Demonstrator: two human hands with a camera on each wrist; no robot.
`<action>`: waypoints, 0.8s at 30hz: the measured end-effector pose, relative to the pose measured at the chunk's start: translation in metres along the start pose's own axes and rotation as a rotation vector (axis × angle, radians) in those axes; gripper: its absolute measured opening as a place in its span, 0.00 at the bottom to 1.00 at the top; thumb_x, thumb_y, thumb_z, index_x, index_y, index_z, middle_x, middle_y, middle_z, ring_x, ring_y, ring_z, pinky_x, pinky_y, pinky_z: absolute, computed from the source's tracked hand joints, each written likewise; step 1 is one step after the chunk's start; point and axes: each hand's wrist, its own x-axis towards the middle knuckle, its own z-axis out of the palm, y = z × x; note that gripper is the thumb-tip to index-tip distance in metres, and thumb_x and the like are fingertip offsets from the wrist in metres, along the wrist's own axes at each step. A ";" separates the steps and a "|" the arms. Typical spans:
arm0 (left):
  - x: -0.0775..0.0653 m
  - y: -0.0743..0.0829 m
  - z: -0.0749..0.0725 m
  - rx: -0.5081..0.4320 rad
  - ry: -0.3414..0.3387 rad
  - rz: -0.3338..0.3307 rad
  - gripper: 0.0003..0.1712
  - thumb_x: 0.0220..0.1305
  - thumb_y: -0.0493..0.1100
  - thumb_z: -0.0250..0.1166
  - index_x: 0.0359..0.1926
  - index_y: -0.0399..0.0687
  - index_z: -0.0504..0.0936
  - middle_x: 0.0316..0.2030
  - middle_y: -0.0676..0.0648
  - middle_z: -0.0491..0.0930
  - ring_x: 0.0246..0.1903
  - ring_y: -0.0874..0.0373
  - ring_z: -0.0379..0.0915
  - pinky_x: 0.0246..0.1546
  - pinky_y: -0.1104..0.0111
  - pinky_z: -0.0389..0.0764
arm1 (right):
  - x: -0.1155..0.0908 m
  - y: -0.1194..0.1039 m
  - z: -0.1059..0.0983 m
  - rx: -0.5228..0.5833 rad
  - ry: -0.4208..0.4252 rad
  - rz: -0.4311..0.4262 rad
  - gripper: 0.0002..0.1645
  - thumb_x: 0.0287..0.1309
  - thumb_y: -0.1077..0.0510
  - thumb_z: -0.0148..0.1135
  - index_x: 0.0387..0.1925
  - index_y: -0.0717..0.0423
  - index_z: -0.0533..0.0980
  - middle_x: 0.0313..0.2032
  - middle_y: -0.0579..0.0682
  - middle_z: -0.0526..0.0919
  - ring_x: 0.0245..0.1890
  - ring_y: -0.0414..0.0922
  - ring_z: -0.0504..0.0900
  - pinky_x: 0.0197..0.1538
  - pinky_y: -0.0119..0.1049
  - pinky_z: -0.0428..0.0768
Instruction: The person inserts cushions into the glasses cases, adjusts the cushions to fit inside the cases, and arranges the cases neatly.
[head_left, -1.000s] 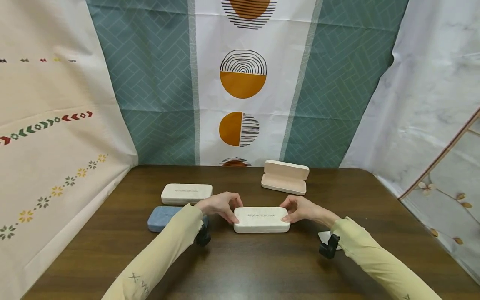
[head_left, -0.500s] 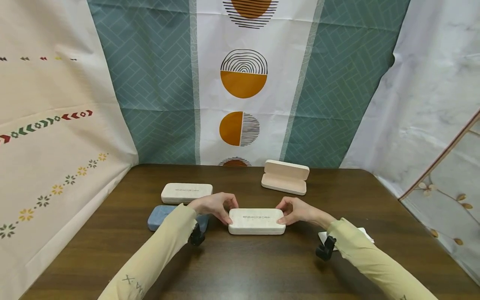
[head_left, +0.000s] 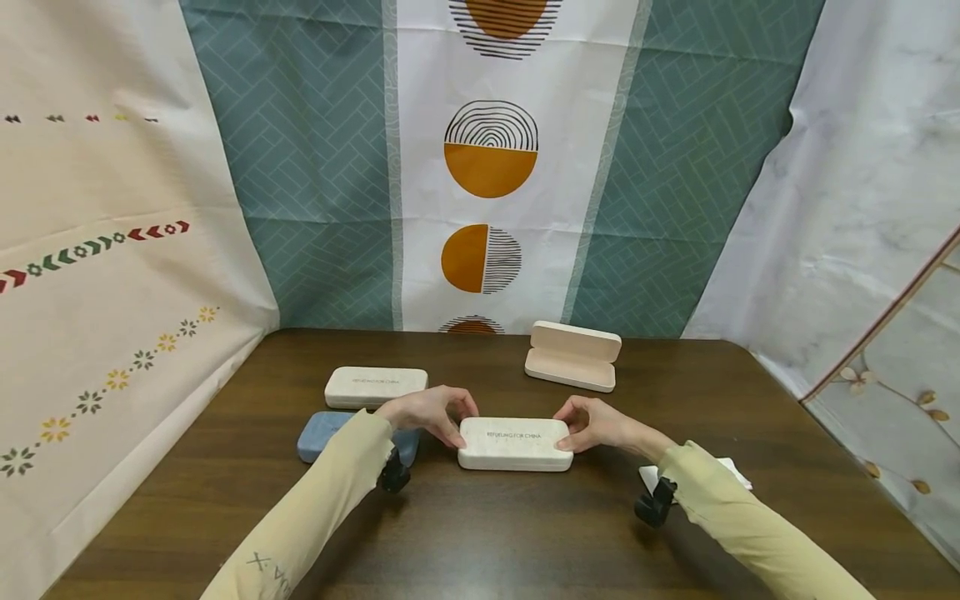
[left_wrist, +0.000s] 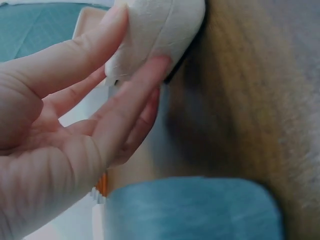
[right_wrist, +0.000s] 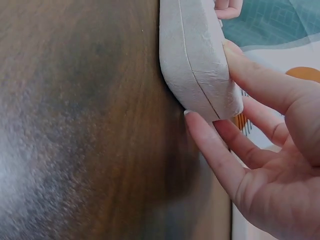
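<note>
A closed white glasses case (head_left: pixel 514 447) with small printed letters on its lid lies lengthwise at mid-table. My left hand (head_left: pixel 429 412) grips its left end, thumb on the lid's edge and fingers at the end wall. At the opposite end my right hand (head_left: pixel 602 427) pinches the case the same way. From the right wrist, the seam between lid and base runs along the white case (right_wrist: pixel 200 65), its underside right at the table. The left wrist view has the end of the case (left_wrist: pixel 155 35) between thumb and fingers.
A blue glasses case (head_left: pixel 321 437) sits partly under my left forearm, with another white glasses case (head_left: pixel 375 387) behind it. An opened case with pink lining (head_left: pixel 572 365) stands at the back. A white cloth (head_left: pixel 731 472) lies beneath my right forearm.
Both hands have slid the white glasses case a little left and slightly towards me. Over the last half second it has stayed nearly still. More of the white cloth shows now.
</note>
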 end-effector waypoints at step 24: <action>0.080 0.079 0.092 0.084 0.020 0.238 0.17 0.48 0.26 0.67 0.41 0.28 0.76 0.30 0.43 0.78 0.26 0.58 0.75 0.32 0.65 0.77 | -0.086 0.026 -0.102 -0.020 0.048 0.032 0.21 0.51 0.66 0.64 0.43 0.77 0.68 0.38 0.65 0.76 0.36 0.56 0.78 0.37 0.45 0.77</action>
